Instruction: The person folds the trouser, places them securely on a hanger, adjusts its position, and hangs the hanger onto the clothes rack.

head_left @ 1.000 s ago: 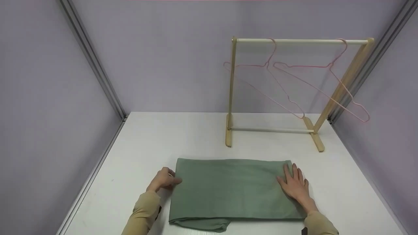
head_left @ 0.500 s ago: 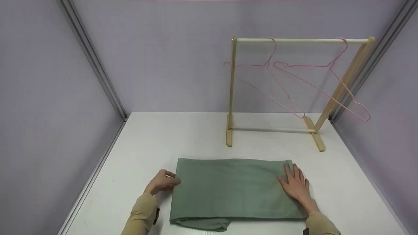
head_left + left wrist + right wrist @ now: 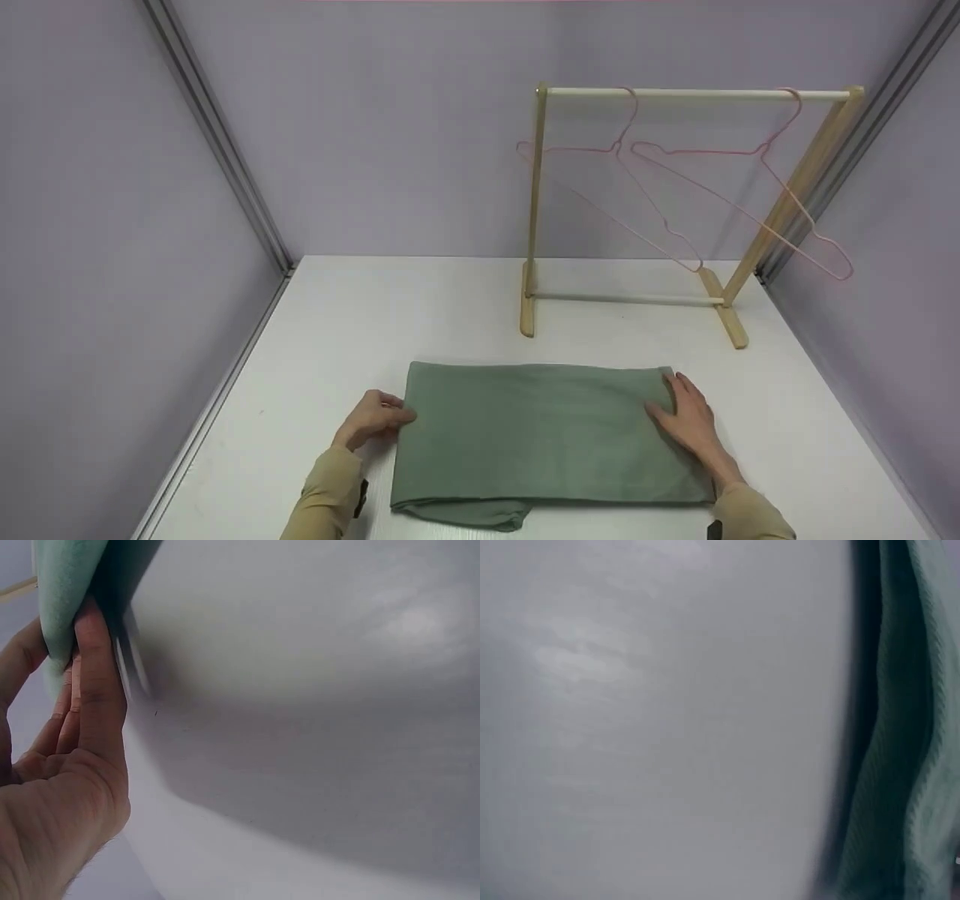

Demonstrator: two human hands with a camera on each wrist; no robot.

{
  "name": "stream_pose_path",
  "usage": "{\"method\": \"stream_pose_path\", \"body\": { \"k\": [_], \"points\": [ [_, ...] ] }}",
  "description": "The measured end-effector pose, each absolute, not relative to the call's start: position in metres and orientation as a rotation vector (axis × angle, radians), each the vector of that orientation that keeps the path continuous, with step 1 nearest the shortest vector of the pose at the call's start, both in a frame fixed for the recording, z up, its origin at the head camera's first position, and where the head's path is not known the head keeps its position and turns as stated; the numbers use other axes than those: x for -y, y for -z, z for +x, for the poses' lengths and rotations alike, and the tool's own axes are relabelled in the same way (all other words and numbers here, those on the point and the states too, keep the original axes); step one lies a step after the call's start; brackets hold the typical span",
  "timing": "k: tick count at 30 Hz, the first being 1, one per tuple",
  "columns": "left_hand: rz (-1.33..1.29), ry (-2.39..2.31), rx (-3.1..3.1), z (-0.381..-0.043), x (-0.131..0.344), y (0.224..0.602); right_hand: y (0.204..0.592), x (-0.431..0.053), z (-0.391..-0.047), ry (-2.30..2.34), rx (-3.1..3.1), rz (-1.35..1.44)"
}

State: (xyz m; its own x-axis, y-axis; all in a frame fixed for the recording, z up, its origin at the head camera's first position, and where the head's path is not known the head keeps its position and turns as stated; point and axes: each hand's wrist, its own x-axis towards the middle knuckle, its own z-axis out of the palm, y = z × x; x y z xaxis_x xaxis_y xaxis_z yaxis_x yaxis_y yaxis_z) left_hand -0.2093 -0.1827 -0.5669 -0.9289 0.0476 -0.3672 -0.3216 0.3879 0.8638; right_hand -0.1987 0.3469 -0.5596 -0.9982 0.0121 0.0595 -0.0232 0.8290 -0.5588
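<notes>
A green garment (image 3: 532, 435), folded into a wide rectangle, lies on the white table; a small folded part pokes out below its near left edge. At its left side my left hand (image 3: 371, 420) pinches the edge, thumb on top. The left wrist view shows the fingers (image 3: 97, 682) and thumb on either side of the cloth's fold (image 3: 64, 600). My right hand (image 3: 690, 424) is at the far right corner, thumb over the cloth and fingers along its side edge. In the right wrist view, layered cloth edges (image 3: 900, 727) show, but the hand is almost wholly out of frame.
A wooden rack (image 3: 534, 202) stands at the back right of the white table (image 3: 360, 315). Two pink wire hangers hang from its rail, a left hanger (image 3: 622, 225) and a right hanger (image 3: 720, 196). Pale panels (image 3: 412, 135) enclose the table at the back and sides.
My right hand has shifted slightly right, from lying flat with spread fingers on the cloth to fingers drawn together at its edge. The left hand and garment stay nearly as they were.
</notes>
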Motion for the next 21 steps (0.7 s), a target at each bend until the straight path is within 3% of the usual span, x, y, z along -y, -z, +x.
{"method": "stream_pose_path", "body": {
  "k": [10,21],
  "points": [
    [-0.246,-1.578,-2.318,-0.209,0.181,0.566,0.523,-0.368,-0.215,-1.094,2.817,0.009],
    [-0.243,-1.559,-2.342,-0.208,0.181,0.564,0.45,-0.389,-0.239,-1.09,2.652,-0.048]
  ]
}}
